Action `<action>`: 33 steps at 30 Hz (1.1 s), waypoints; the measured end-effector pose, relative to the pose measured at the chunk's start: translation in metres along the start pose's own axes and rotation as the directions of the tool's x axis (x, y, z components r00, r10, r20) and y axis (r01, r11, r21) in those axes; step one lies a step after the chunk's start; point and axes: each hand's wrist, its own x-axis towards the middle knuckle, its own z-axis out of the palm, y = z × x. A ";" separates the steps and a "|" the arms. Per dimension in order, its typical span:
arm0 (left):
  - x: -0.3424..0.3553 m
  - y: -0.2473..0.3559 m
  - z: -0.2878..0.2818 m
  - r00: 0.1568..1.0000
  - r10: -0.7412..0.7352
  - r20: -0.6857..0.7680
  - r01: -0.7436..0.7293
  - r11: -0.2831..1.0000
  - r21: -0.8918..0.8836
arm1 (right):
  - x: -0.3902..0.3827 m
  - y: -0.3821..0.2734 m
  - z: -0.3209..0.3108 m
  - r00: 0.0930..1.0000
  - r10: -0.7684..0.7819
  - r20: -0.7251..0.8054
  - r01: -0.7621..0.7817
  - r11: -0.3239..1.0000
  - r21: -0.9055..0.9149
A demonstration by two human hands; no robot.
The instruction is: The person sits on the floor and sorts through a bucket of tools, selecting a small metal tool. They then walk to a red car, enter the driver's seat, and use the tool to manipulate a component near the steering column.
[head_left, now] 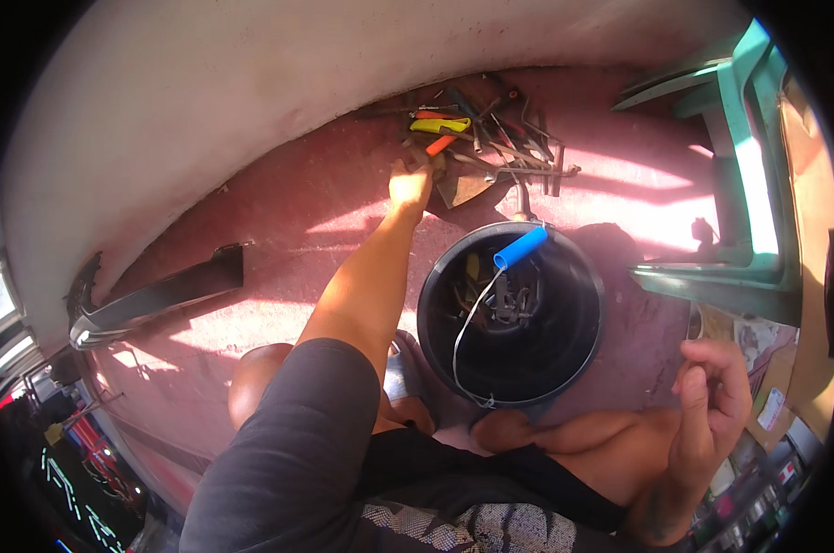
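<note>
Left hand (411, 187) apparently picks at tools (478, 143), grip unclear; right hand (712, 398) curls loosely, empty; next move needs firm hold.

Jumbled heap of hand tools (520, 170), mostly dark metal, bright yellow piece (440, 125), orange handle (441, 145), on reddish floor (279, 184)

Green chair (736, 111): plastic, its frame partly whitened by sunlight.
Cardboard (809, 175): brown, just right of the chair.
Floor (279, 184): worn, reddish, spreading left from the chair under sunlit bands and shadow.
Wall (205, 92): pale, left of the chair, its foot curved by the lens.
Black trim piece (173, 295): long, lying well left of the chair.
Small clutter (758, 498): below the chair, too blurred to tell apart.
</note>
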 end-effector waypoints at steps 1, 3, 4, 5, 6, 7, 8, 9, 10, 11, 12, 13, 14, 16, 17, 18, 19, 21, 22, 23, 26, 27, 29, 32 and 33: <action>-0.002 0.009 0.001 0.987 -0.117 0.105 0.120 0.993 -0.021 | -0.001 0.003 -0.001 1.000 0.009 0.005 -0.009 1.000 -0.019; -0.020 0.027 0.003 0.983 -0.083 0.164 0.060 0.989 0.138 | -0.001 0.007 -0.006 1.000 0.019 0.018 -0.018 0.999 -0.044; -0.026 0.036 0.004 0.979 -0.066 0.195 0.023 0.976 0.216 | 0.000 0.007 -0.005 0.999 0.033 0.007 -0.033 0.999 -0.015; -0.032 0.050 0.004 0.976 -0.138 0.170 0.057 0.910 0.411 | 0.000 0.006 -0.004 0.999 0.046 -0.002 -0.046 0.999 0.014; -0.030 0.050 0.005 0.981 -0.108 0.161 0.032 0.909 0.416 | 0.000 0.006 -0.003 0.998 0.061 -0.011 -0.060 0.997 0.043; -0.026 0.050 0.005 0.985 -0.078 0.153 0.006 0.907 0.421 | 0.000 0.007 -0.003 0.999 0.043 0.007 -0.043 0.999 0.033; -0.025 0.050 0.003 0.989 -0.050 0.139 -0.014 0.904 0.427 | 0.000 0.008 -0.003 0.999 0.023 0.031 -0.024 0.999 0.023; -0.035 0.094 0.002 0.965 -0.211 0.158 0.091 0.829 0.552 | -0.001 0.009 -0.003 0.999 0.010 0.043 -0.010 1.000 0.011; -0.032 0.091 0.008 0.976 -0.169 0.136 0.065 0.826 0.560 | 0.000 0.008 -0.002 0.999 0.021 0.043 -0.021 1.000 -0.008; -0.028 0.086 0.006 0.987 -0.128 0.098 0.049 0.821 0.569 | 0.001 0.005 -0.001 0.998 0.026 0.056 -0.025 0.999 -0.020; -0.021 0.077 0.006 0.994 -0.087 0.063 0.035 0.814 0.579 | 0.003 0.005 0.000 0.997 0.033 0.069 -0.031 0.999 -0.034; -0.005 0.063 0.004 0.999 -0.042 0.006 0.030 0.798 0.602 | 0.004 0.007 0.000 0.998 0.030 0.059 -0.028 0.999 -0.026; -0.007 0.080 0.003 1.000 -0.012 0.017 -0.001 0.801 0.599 | 0.002 0.011 0.000 0.999 0.034 0.029 -0.033 0.999 -0.028; 0.011 0.084 -0.012 0.988 0.149 0.029 -0.135 0.767 0.627 | 0.001 0.014 -0.001 0.999 0.040 0.017 -0.040 0.999 -0.018; 0.014 0.093 -0.014 0.984 0.174 -0.026 -0.123 0.783 0.609 | -0.001 0.015 -0.001 0.999 0.051 0.013 -0.051 0.999 -0.017; 0.014 0.103 -0.018 0.978 0.193 -0.083 -0.108 0.799 0.591 | -0.002 0.014 -0.001 0.998 0.064 0.012 -0.063 0.998 -0.016; 0.013 0.106 -0.020 0.967 0.211 -0.142 -0.094 0.814 0.573 | -0.003 0.015 -0.002 0.998 0.064 0.016 -0.063 0.998 -0.026; 0.003 0.084 -0.007 0.966 0.108 -0.234 0.045 0.823 0.566 | -0.001 0.016 -0.001 0.998 0.054 0.021 -0.053 0.998 -0.026; -0.004 0.078 0.001 0.961 0.059 -0.271 0.106 0.824 0.556 | 0.001 0.016 0.000 0.998 0.054 0.018 -0.054 0.998 -0.021; -0.014 0.079 0.005 0.998 -0.027 -0.064 0.056 0.857 0.513 | 0.001 0.014 -0.001 0.998 0.060 0.010 -0.059 0.998 -0.027; 0.000 0.039 0.002 0.986 -0.104 0.131 0.056 0.945 0.322 | 0.005 0.014 0.002 0.998 0.038 0.050 -0.036 0.999 -0.033; 0.004 0.037 0.003 0.991 0.000 0.132 -0.053 0.916 0.399 | 0.006 0.015 0.004 0.998 0.027 0.059 -0.025 0.999 -0.035; 0.012 0.040 0.007 0.966 0.206 0.157 -0.258 0.801 0.540 | 0.005 0.016 0.004 0.996 0.024 0.083 -0.019 0.998 -0.055; 0.004 0.049 0.007 0.973 0.140 0.183 -0.219 0.810 0.543 | 0.005 0.016 0.005 0.995 0.005 0.099 0.001 0.998 -0.057; -0.003 0.052 0.008 0.974 0.125 0.189 -0.212 0.799 0.563 | 0.005 0.016 0.005 0.995 -0.004 0.102 0.010 0.999 -0.052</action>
